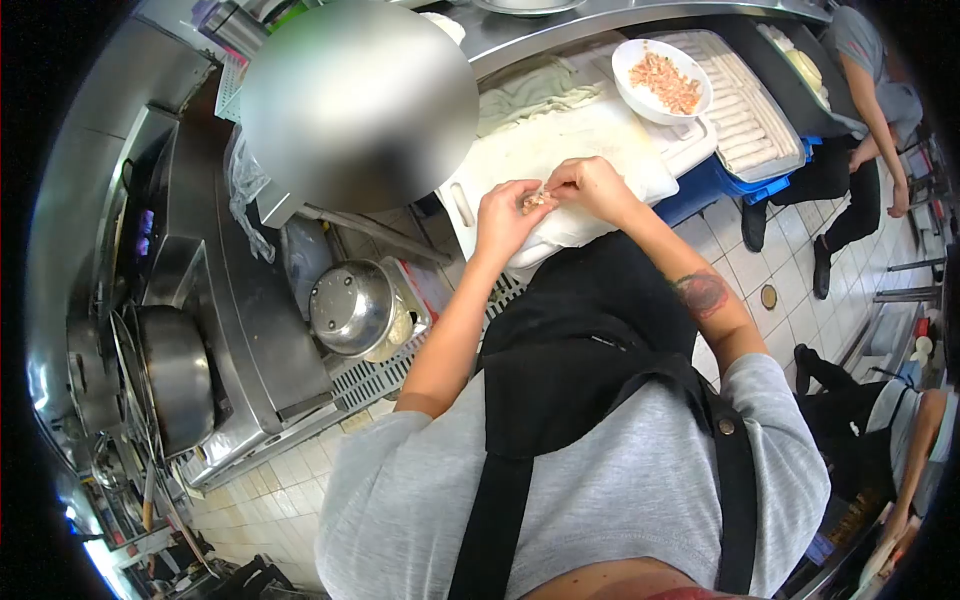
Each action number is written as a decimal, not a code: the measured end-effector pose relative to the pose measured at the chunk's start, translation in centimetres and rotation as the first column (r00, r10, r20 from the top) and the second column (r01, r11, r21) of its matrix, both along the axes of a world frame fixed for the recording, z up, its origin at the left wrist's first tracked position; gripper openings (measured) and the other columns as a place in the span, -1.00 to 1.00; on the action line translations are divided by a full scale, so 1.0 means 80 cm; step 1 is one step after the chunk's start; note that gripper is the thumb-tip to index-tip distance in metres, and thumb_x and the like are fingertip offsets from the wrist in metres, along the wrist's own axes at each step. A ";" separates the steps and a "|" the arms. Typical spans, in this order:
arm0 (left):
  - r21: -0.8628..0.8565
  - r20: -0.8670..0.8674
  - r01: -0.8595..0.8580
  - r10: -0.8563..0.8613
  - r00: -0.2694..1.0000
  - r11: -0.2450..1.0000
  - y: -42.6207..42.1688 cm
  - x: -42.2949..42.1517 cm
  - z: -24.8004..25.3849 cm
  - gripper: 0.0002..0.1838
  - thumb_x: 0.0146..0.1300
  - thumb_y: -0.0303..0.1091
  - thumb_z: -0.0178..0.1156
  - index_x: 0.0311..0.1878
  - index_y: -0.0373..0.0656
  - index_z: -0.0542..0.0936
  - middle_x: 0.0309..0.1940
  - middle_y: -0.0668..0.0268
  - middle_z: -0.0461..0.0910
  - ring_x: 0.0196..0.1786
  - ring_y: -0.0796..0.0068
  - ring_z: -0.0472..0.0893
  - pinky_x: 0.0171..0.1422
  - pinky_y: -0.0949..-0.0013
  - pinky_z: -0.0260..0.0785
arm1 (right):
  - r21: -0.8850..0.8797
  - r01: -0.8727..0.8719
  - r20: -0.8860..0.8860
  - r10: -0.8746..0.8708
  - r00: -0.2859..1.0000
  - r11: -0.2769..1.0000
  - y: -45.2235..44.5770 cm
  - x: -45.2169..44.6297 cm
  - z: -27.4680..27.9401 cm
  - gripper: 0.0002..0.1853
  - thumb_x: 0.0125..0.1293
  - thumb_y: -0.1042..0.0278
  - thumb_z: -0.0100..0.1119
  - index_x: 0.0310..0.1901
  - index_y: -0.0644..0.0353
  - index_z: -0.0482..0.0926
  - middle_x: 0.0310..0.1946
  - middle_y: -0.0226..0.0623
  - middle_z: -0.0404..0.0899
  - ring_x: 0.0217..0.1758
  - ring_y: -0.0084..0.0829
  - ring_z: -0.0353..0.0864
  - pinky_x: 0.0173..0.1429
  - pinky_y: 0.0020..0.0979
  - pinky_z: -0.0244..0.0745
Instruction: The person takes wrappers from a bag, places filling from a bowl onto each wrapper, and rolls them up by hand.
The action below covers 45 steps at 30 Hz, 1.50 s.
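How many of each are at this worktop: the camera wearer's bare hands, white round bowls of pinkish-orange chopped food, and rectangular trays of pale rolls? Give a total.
Bare left hand and bare right hand: 2
White round bowl of pinkish-orange chopped food: 1
Rectangular tray of pale rolls: 1
Total: 4

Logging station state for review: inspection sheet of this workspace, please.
Surface: white board with pale sheets on it.
Job's things: white bowl of chopped pinkish filling; tray of pale rolls in rows.
Clutter: greenish cloth behind the sheets; metal bowl low on the left.
Grippers: bare left hand and right hand, fingertips together at a small clump; exact grip unclear.
Cables: nothing seen by the board.
Surroundings: tiled floor; large pot on the left; other people on the right.
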<state>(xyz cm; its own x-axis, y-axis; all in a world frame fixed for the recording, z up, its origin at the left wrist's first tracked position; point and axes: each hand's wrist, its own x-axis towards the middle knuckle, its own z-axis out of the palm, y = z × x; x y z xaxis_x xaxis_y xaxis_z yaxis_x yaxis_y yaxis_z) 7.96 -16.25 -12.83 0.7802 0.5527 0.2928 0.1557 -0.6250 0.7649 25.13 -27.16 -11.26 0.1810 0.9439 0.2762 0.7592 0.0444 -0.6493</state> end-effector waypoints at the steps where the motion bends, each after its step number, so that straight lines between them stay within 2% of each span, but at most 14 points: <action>1: 0.028 0.023 -0.001 0.001 1.000 1.000 -0.003 0.004 0.000 -0.64 -0.04 -0.39 0.53 -0.11 -0.20 0.74 -0.17 0.18 0.75 -0.09 0.29 0.71 0.06 0.30 0.52 | 0.012 0.018 0.036 -0.018 0.999 1.000 0.002 0.000 -0.007 -0.84 0.04 0.40 0.40 -0.32 0.22 0.76 -0.37 -0.15 0.71 -0.30 -0.19 0.71 -0.12 -0.27 0.59; 4: 0.119 0.063 -0.047 0.040 0.997 0.992 -0.009 0.019 -0.014 -0.78 -0.03 -0.42 0.50 -0.28 -0.20 0.75 -0.33 0.21 0.73 -0.23 0.25 0.68 -0.09 0.28 0.51 | 0.071 0.024 0.136 -0.033 0.990 0.997 0.003 0.005 -0.016 -0.83 0.01 0.38 0.42 -0.33 0.21 0.76 -0.38 -0.16 0.71 -0.32 -0.20 0.71 -0.15 -0.28 0.59; 6: 0.166 0.034 -0.039 0.034 0.999 0.985 -0.006 0.023 -0.020 -0.79 -0.04 -0.42 0.50 -0.29 -0.21 0.75 -0.33 0.22 0.73 -0.24 0.26 0.68 -0.08 0.28 0.52 | -0.021 0.085 -0.022 -0.085 0.996 0.996 -0.002 0.008 -0.016 -0.84 0.00 0.38 0.43 -0.34 0.21 0.76 -0.40 -0.18 0.70 -0.32 -0.23 0.71 -0.15 -0.30 0.58; 9: 0.048 -0.031 -0.021 0.022 0.999 0.999 -0.003 0.018 -0.015 -0.75 -0.05 -0.41 0.50 -0.24 -0.22 0.75 -0.30 0.21 0.73 -0.22 0.23 0.68 -0.05 0.26 0.53 | -0.071 0.130 -0.099 -0.137 0.986 0.989 -0.013 0.009 -0.004 -0.86 0.00 0.41 0.42 -0.36 0.20 0.76 -0.43 -0.20 0.69 -0.31 -0.27 0.70 -0.15 -0.32 0.57; 13: 0.105 0.061 0.045 -0.051 0.997 0.993 -0.007 0.016 -0.003 -0.65 -0.06 -0.40 0.50 -0.13 -0.18 0.75 -0.23 0.17 0.74 -0.16 0.19 0.68 0.01 0.25 0.53 | -0.006 0.080 -0.012 -0.080 0.997 0.997 -0.023 0.016 -0.018 -0.91 0.03 0.46 0.40 -0.38 0.22 0.74 -0.34 -0.19 0.70 -0.27 -0.29 0.70 -0.14 -0.33 0.57; 15: 0.221 0.137 0.062 -0.094 0.986 0.973 -0.006 0.027 -0.005 -0.59 -0.08 -0.39 0.51 -0.07 -0.15 0.75 -0.18 0.16 0.74 -0.13 0.17 0.69 0.04 0.25 0.53 | -0.026 0.057 -0.038 -0.058 0.998 0.998 -0.025 0.020 -0.023 -0.84 0.02 0.45 0.42 -0.30 0.21 0.73 -0.24 -0.19 0.69 -0.22 -0.27 0.70 -0.12 -0.34 0.57; 18: 0.111 -0.138 0.166 -0.150 0.979 0.980 0.005 0.038 -0.012 -0.55 -0.10 -0.37 0.53 -0.03 -0.12 0.75 -0.11 0.13 0.73 -0.13 0.17 0.69 0.07 0.27 0.53 | 0.042 0.018 -0.079 -0.015 0.997 0.999 -0.024 0.028 -0.018 -0.68 -0.01 0.39 0.46 -0.16 0.18 0.70 -0.13 -0.20 0.65 -0.16 -0.24 0.69 -0.06 -0.32 0.58; 22: 0.066 -0.134 0.156 -0.146 0.980 0.986 0.009 0.035 -0.012 -0.55 -0.08 -0.37 0.52 -0.02 -0.11 0.75 -0.14 0.12 0.73 -0.16 0.21 0.70 0.04 0.28 0.53 | 0.040 -0.029 0.033 0.027 0.999 0.999 -0.024 0.031 -0.013 -0.47 -0.07 0.27 0.53 0.01 0.14 0.65 -0.12 -0.23 0.62 -0.11 -0.21 0.68 0.01 -0.26 0.58; 25: 0.043 -0.099 0.135 -0.130 0.987 0.990 0.007 0.024 -0.010 -0.57 -0.05 -0.41 0.51 -0.02 -0.12 0.75 -0.17 0.13 0.74 -0.16 0.25 0.70 0.02 0.29 0.53 | -0.002 -0.057 0.291 0.056 0.955 0.998 -0.021 0.018 -0.007 -0.45 -0.10 0.20 0.57 0.00 0.14 0.67 -0.13 -0.22 0.64 -0.10 -0.16 0.67 0.03 -0.23 0.57; 28: 0.040 -0.069 0.141 -0.138 0.988 0.989 0.008 0.018 -0.018 -0.57 -0.06 -0.43 0.52 -0.02 -0.13 0.75 -0.15 0.15 0.74 -0.17 0.27 0.70 0.01 0.32 0.54 | -0.051 -0.079 0.183 0.087 0.979 0.996 -0.013 0.025 -0.026 -0.42 -0.13 0.17 0.58 0.01 0.14 0.69 -0.14 -0.22 0.65 -0.07 -0.12 0.67 0.04 -0.21 0.57; 33: 0.129 -0.100 0.164 -0.152 0.983 0.978 0.010 0.024 -0.016 -0.40 -0.09 -0.45 0.54 0.14 -0.17 0.67 -0.10 0.14 0.74 -0.11 0.30 0.71 0.05 0.33 0.55 | -0.015 -0.066 0.141 0.067 0.988 0.998 -0.026 0.036 -0.015 -0.48 -0.07 0.22 0.54 0.01 0.14 0.70 -0.15 -0.23 0.66 -0.06 -0.12 0.66 0.06 -0.20 0.57; 36: -0.096 -0.082 0.084 -0.092 0.992 0.992 -0.003 0.019 0.001 -0.20 -0.11 -0.47 0.56 0.32 -0.21 0.51 -0.04 0.11 0.73 0.01 0.33 0.71 0.13 0.31 0.55 | 0.052 -0.068 0.149 0.060 0.987 0.996 -0.027 0.034 -0.009 -0.49 -0.05 0.24 0.53 0.01 0.14 0.70 -0.16 -0.22 0.66 -0.07 -0.12 0.66 0.05 -0.19 0.57; 39: -0.149 -0.034 0.117 -0.124 0.992 0.982 0.010 0.014 -0.004 -0.07 -0.12 -0.48 0.57 0.41 -0.23 0.38 -0.01 0.10 0.72 0.08 0.33 0.71 0.21 0.29 0.54 | 0.032 -0.119 0.187 0.111 0.976 0.992 -0.015 0.014 -0.004 -0.51 -0.03 0.25 0.51 0.00 0.15 0.69 -0.18 -0.21 0.65 -0.07 -0.11 0.65 0.04 -0.17 0.57; 45: -0.145 -0.059 0.173 -0.183 0.981 0.974 0.016 0.014 -0.008 -0.29 -0.14 -0.52 0.54 0.20 -0.22 0.58 -0.05 0.09 0.71 0.04 0.21 0.71 0.17 0.26 0.55 | -0.039 -0.136 0.246 0.141 0.959 0.990 0.005 0.005 -0.010 -0.70 0.05 0.33 0.43 -0.13 0.13 0.74 -0.27 -0.20 0.68 -0.16 -0.12 0.68 0.00 -0.20 0.58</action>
<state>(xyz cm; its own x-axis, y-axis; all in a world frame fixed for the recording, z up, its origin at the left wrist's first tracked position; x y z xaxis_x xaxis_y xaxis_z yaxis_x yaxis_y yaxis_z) 9.05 -14.98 -13.47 0.8860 0.4342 0.1626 0.1092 -0.5363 0.8369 25.51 -26.76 -12.09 -0.0236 0.9612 0.2748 0.8838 0.1486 -0.4437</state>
